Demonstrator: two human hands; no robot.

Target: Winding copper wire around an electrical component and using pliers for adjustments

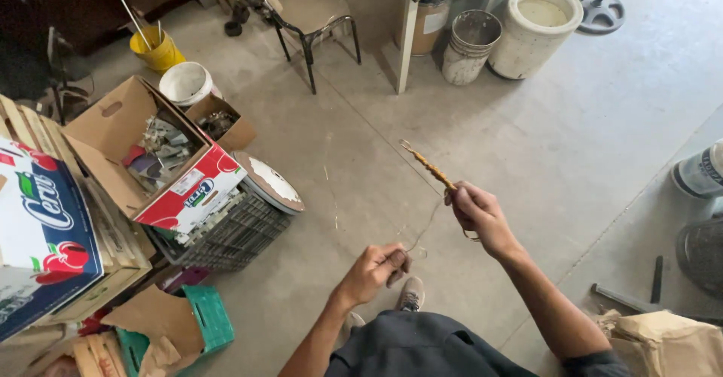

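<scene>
1. A thin, rust-brown twisted length of wire or cord (427, 166) sticks up and away from the right hand (476, 215), slanting toward the upper left over the grey concrete floor (527, 143). A much finer pale strand (429, 225) runs down from that hand toward the left hand (374, 270).
2. The right hand is closed around the lower end of the twisted piece, fingers curled tight on it; a small loop of wire seems to hang just below the fist.
3. The left hand, lower and nearer the body, is closed with thumb against fingers, pinching what looks like the near end of the fine strand. The strand is too thin to follow all the way.
4. To work this well, I judge the strand should be kept lightly taut between the two hands, so that any winding lies even and does not slacken or kink.
5. The grip on the twisted piece is best kept close to where the strand meets it, for control.
6. Below the hands show a grey shoe (411, 294) and dark clothing.
7. Well apart to the left stand an open cardboard box of small metal parts (162, 155) on a dark plastic crate (233, 234); beyond are a metal-legged chair (312, 12) and white plastic buckets (531, 30).
</scene>
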